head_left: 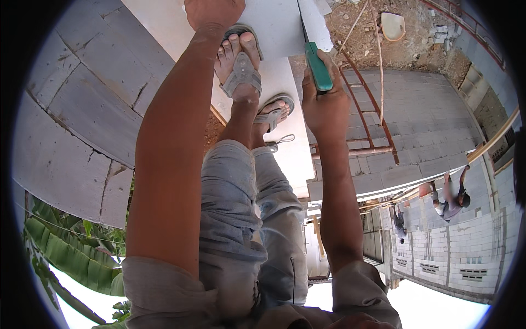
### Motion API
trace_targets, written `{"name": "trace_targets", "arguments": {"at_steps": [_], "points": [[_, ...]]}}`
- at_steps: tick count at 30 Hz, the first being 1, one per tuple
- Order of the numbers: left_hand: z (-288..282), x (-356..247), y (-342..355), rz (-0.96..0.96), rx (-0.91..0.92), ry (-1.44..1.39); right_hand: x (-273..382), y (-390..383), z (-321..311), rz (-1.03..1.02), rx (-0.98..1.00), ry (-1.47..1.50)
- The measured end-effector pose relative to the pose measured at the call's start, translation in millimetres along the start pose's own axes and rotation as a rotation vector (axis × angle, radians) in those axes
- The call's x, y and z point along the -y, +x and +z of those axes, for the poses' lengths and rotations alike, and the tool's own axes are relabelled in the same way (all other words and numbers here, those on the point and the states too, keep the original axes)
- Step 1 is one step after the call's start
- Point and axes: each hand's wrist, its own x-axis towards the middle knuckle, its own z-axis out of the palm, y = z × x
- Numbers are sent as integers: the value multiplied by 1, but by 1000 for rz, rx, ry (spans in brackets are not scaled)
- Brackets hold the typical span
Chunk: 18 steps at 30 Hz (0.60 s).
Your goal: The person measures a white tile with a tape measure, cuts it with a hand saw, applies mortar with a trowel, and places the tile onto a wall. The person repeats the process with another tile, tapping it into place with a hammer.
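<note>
Since the pale block (pixel 282 35) likely needs steadying, left hand (pixel 215 12) (can't tell finger state, cropped) and sandalled foot (pixel 241 63) sit over it, right hand (pixel 327 104) wrapped round green-handled saw (pixel 318 67), blade at block's right end.

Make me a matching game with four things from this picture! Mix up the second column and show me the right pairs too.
Things:
1. Green handle
2. Sandals
3. Big leaf
4. Metal frame

Where or how:
A. At the lower left of the picture
B. Reddish brown
C. Gripped in the right hand
D. Worn on the feet

Right pairs: 1-C, 2-D, 3-A, 4-B
</note>
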Motion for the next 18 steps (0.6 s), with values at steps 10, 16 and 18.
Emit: {"name": "trace_targets", "arguments": {"at_steps": [10, 16, 18], "points": [[-3, 3, -1, -1, 18, 42, -22, -61, -29, 37, 34, 37], [0, -4, -12, -11, 55, -7, -25, -57, -12, 54, 31, -30], [-3, 4, 0, -30, 32, 9, -47, -142, -49, 7, 62, -67]]}}
